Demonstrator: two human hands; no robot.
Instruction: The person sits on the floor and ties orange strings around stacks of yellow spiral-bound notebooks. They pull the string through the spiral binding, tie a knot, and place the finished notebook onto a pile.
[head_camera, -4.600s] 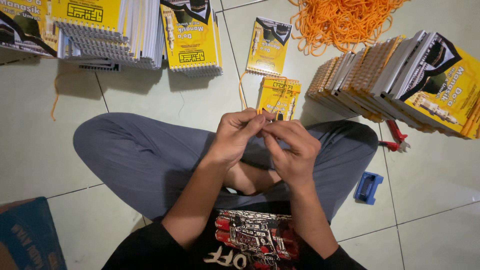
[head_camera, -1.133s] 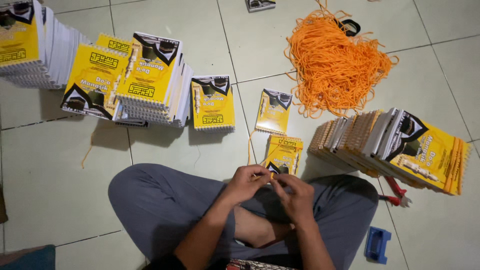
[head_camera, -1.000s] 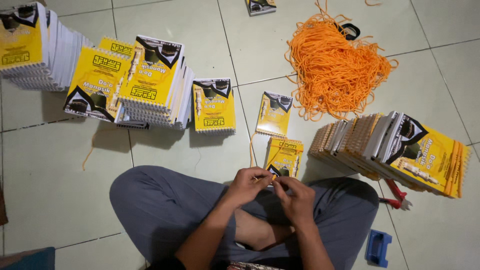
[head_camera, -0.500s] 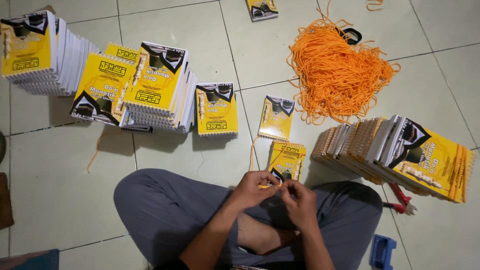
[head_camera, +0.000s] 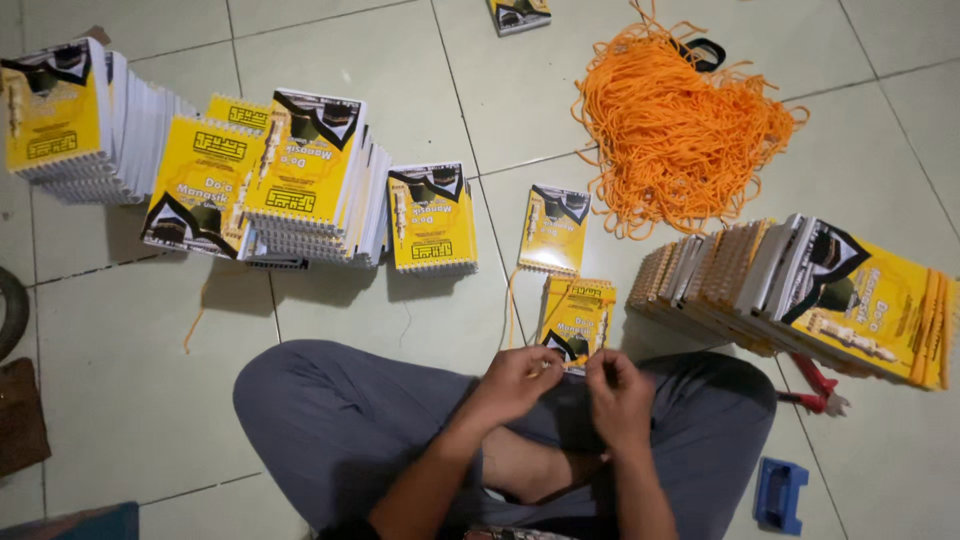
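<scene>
I sit cross-legged on a tiled floor. My left hand (head_camera: 515, 382) and my right hand (head_camera: 618, 392) meet over my lap, fingertips pinched together on a thin orange string that runs up toward a small yellow spiral booklet (head_camera: 577, 318) lying just past my knees. A second small yellow booklet (head_camera: 555, 228) lies beyond it. What lies between my fingertips is too small to make out.
A heap of orange string (head_camera: 678, 128) lies at the upper right. Stacks of yellow booklets (head_camera: 290, 180) stand to the left and a leaning row of booklets (head_camera: 800, 290) to the right. Red-handled pliers (head_camera: 815, 385) and a blue plastic piece (head_camera: 778, 494) lie by my right knee.
Both hands stay pinched together over my lap, now slightly lower in view. The camera has tilted so more of the floor, the stacks and the string heap shows.
</scene>
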